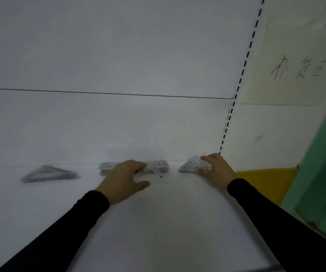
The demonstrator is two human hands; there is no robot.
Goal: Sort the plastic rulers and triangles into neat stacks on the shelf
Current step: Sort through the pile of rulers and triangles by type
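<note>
A white shelf carries three piles of clear plastic along its back wall. At the left lies a long flat triangle stack. In the middle sits a ruler stack, partly hidden behind my left hand. That hand's fingers curl over the rulers, thumb spread toward me; whether it grips one is unclear. A thin clear piece pokes out beside the fingers. At the right a small triangle stack with printed numbers lies flat. My right hand holds its right corner between curled fingers and thumb.
A slotted upright strip runs up the back wall at the shelf's right end. Beyond it are a cream wall with handwriting, a yellow surface and a green panel. The shelf's front half is bare white.
</note>
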